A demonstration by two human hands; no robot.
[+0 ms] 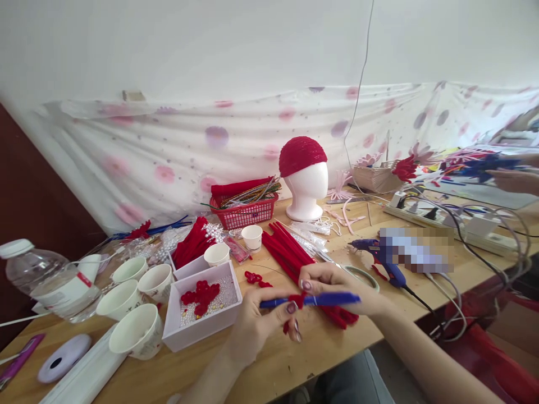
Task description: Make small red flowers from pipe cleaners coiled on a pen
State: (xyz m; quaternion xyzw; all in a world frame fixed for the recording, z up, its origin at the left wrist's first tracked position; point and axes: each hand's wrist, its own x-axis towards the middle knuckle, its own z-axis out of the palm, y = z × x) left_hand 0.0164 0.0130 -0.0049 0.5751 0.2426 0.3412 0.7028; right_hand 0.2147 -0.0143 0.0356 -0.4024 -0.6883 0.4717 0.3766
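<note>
My left hand is closed on a blue pen, which lies nearly level above the table's front edge. A red chenille stem is wrapped round the pen's middle, and my left thumb presses beside it. My right hand pinches the stem at the pen with thumb and fingers; its lower fingers are partly behind. Just beyond the pen, a small curled red chenille piece rests on the wood. Under and behind my right hand lies a bundle of straight red chenille stems.
To the left stand a white box of beads with red loops, several paper cups and a plastic bottle. Behind are a red basket and a foam head in a red cap. Rightward are a glue gun, a power strip and another person's hand.
</note>
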